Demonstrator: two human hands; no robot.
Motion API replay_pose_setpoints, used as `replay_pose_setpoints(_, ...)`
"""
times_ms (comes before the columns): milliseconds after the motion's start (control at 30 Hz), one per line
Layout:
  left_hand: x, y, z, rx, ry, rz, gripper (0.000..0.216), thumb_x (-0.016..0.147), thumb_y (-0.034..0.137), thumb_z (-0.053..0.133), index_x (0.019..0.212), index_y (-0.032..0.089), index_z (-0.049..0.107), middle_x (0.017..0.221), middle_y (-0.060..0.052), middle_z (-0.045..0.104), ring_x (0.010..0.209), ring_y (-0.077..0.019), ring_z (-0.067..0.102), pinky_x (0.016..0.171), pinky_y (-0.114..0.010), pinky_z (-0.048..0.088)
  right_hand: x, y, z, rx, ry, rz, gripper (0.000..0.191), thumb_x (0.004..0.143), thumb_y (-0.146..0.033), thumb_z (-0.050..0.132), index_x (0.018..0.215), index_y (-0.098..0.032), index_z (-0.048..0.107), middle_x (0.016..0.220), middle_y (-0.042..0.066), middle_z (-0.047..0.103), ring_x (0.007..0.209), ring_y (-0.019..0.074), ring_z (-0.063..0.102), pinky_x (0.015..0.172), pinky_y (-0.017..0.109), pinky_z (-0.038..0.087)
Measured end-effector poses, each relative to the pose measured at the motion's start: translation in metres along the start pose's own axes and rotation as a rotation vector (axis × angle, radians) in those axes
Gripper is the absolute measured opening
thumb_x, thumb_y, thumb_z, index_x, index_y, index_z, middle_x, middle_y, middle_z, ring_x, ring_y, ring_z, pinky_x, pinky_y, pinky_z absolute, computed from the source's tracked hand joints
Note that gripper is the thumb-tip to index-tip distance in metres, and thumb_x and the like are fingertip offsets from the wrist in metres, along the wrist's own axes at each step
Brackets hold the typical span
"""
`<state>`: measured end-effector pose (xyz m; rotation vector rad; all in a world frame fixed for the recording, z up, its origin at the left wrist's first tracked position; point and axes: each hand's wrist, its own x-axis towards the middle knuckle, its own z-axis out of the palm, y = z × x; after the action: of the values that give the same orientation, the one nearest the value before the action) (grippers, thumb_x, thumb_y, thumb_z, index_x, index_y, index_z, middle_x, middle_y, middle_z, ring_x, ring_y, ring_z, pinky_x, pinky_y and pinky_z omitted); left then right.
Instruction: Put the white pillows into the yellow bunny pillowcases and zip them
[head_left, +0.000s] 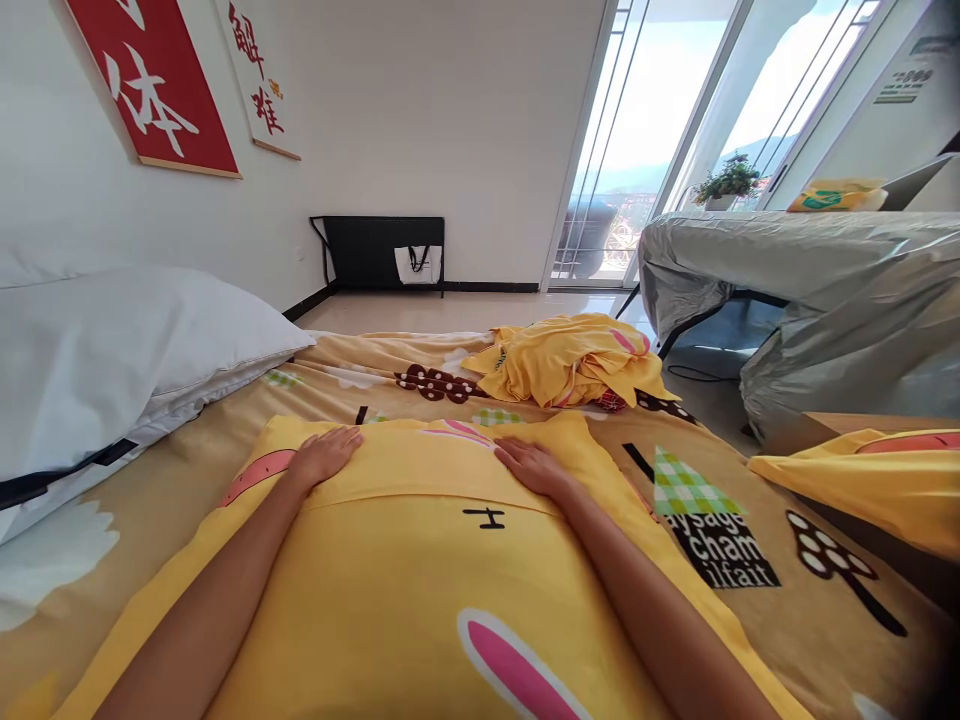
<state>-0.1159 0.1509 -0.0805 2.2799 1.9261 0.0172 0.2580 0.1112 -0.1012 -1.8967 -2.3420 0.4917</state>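
Note:
A yellow pillow point(420, 590) in a case with pink rabbit-ear prints lies on the bed right in front of me. My left hand point(326, 455) rests flat on its far left part, fingers spread. Palm down on the far right part, near the case's folded flap, lies my right hand point(534, 466). Neither hand grips anything. Beyond the pillow, a crumpled yellow pillowcase point(570, 360) sits on the patterned bed sheet point(720, 530).
A white pillow point(112, 350) lies at the left by the wall. Another yellow pillow point(870, 480) sits at the right edge. A grey-covered piece of furniture point(825, 280) stands to the right, and a black rack with a white bag point(418, 262) stands by the far wall.

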Motion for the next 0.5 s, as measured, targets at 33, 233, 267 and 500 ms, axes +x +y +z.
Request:
replay_pose_setpoints(33,-0.001,-0.019,0.002,0.006,-0.003,-0.056,0.051,0.095,0.042,0.024,0.135,0.024,0.049,0.146,-0.006,0.041,0.137,-0.0252,0.033,0.111,-0.052,0.024,-0.005,0.022,0.001,-0.012,0.000,0.053,0.059,0.097,-0.052,0.014,0.143,-0.024,0.037,0.150,0.004,0.035,0.140,0.0172,0.026,0.113,0.042,0.018)
replay_pose_setpoints(233,-0.007,-0.045,-0.014,0.023,0.040,-0.325,0.056,0.093,0.044,0.022,0.134,0.019,0.051,0.145,-0.015,0.041,0.134,-0.0351,0.036,0.105,-0.062,0.027,-0.029,0.081,-0.014,-0.086,0.073,0.376,0.055,0.097,-0.040,0.022,0.146,-0.017,0.030,0.153,0.012,0.026,0.142,0.0226,0.020,0.112,0.052,0.016)
replay_pose_setpoints(267,-0.012,-0.037,-0.021,0.027,0.061,-0.357,0.057,0.094,0.042,0.020,0.135,0.017,0.050,0.145,-0.016,0.040,0.135,-0.0357,0.035,0.104,-0.063,0.027,-0.034,0.076,-0.019,-0.099,0.100,0.417,0.055,0.097,-0.037,0.023,0.146,-0.013,0.030,0.152,0.015,0.027,0.142,0.0245,0.021,0.112,0.054,0.015)
replay_pose_setpoints(500,-0.149,0.017,-0.013,0.008,0.313,0.265,0.057,0.092,0.042,0.031,0.148,0.039,0.019,0.153,0.006,0.024,0.142,-0.0209,0.023,0.114,-0.043,0.027,-0.144,-0.020,0.002,-0.070,0.280,-0.115,0.057,0.096,-0.044,0.023,0.151,-0.033,0.010,0.155,-0.004,0.016,0.143,0.0159,0.014,0.116,0.041,0.019)
